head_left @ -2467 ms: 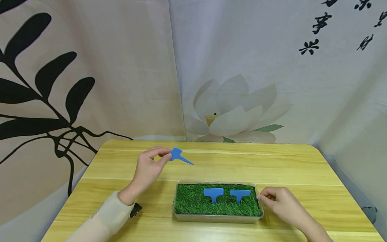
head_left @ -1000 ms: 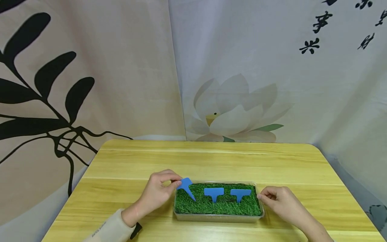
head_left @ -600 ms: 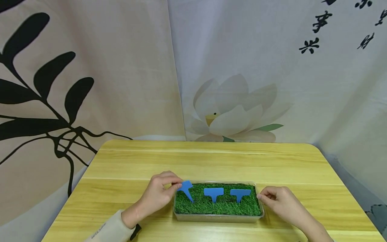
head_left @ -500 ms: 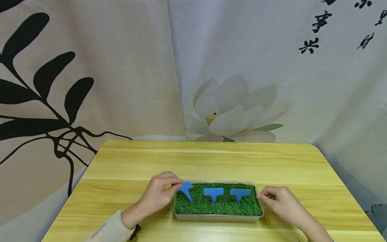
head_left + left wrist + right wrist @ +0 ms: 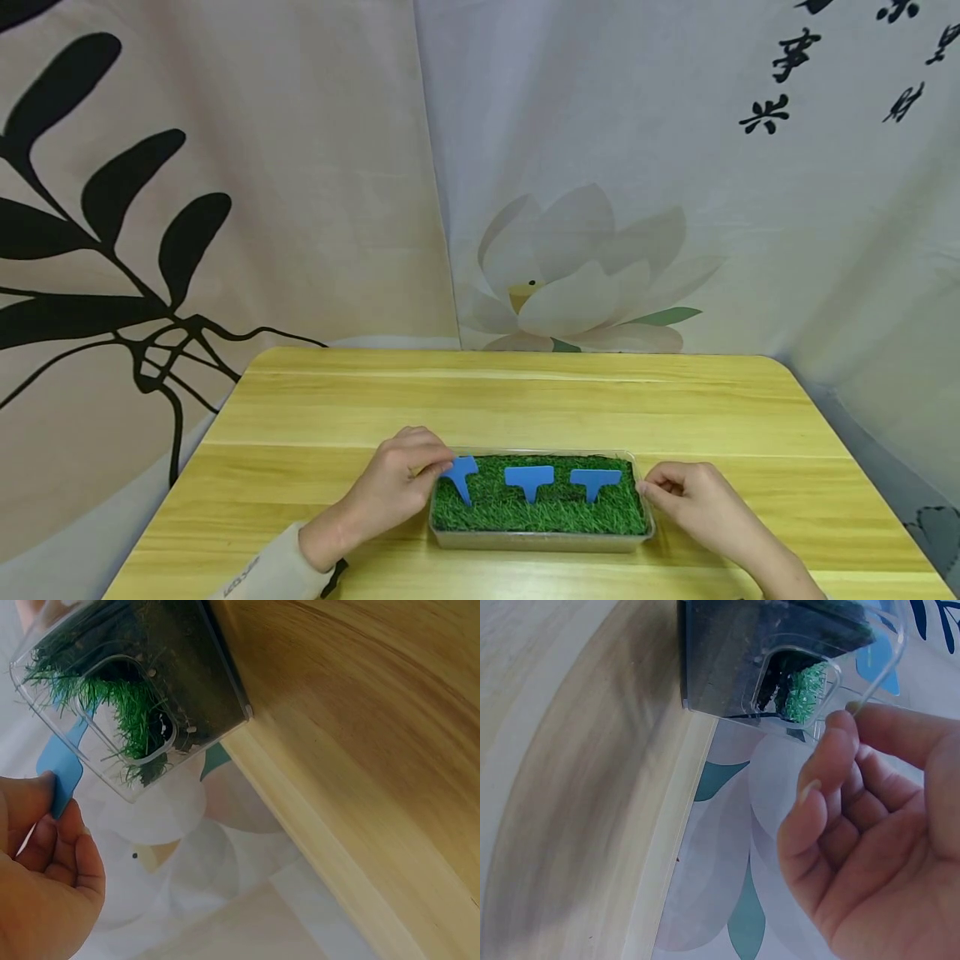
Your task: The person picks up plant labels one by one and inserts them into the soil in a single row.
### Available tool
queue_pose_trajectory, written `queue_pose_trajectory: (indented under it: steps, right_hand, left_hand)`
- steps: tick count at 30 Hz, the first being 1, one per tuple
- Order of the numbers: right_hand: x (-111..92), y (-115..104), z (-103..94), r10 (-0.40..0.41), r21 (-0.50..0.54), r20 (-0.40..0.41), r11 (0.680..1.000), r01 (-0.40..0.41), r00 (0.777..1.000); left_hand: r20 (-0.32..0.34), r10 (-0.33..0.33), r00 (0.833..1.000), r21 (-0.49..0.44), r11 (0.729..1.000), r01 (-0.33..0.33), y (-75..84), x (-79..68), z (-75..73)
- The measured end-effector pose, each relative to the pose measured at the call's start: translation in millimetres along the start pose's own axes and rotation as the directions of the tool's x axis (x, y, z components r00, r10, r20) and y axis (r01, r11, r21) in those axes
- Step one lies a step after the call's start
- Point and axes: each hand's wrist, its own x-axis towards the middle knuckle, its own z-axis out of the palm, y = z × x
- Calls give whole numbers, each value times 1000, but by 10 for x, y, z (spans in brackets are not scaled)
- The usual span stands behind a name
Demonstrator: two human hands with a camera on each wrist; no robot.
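Note:
A clear plastic box (image 5: pixel 536 543) filled with artificial grass (image 5: pixel 555 518) stands on the table. Two blue T-shaped plant labels stand in the turf, a middle label (image 5: pixel 530 475) and a right label (image 5: pixel 596 478). My left hand (image 5: pixel 397 477) pinches a third blue plant label (image 5: pixel 463 473) by its head, at the box's left end. Its pointed stem tilts slightly and its tip reaches down among the blades; the depth is hidden. In the left wrist view, thumb and fingers grip the label (image 5: pixel 60 766). My right hand (image 5: pixel 885 817) pinches the box's rim at the right end.
The wooden table (image 5: pixel 360 392) extends around the box, its far edge meeting a hanging cloth backdrop (image 5: pixel 322 167) printed with leaves, a lotus and characters. A pale sleeve (image 5: pixel 270 567) covers the left forearm, with a dark object at its cuff.
My left hand has brought the third label from above the table down and rightward to the grass, then lowered it further and made it more upright. The right hand has stayed at the rim.

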Motion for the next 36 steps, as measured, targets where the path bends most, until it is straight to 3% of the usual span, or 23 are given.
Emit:
queue_pose_trajectory:
  steps: [8, 24, 36]
  right_hand:
    - [3, 8, -2, 6, -9, 7, 1000, -6, 1000]
    - [3, 16, 5, 7, -3, -1, 1000, -7, 1000]
    - [6, 17, -4, 19, 5, 17, 1000, -20, 1000]
  left_hand:
    - [2, 95, 995, 41, 995, -95, -2, 17, 50]
    - [39, 131, 991, 76, 988, -134, 13, 23, 111]
    - [97, 107, 990, 101, 988, -117, 27, 51, 111]
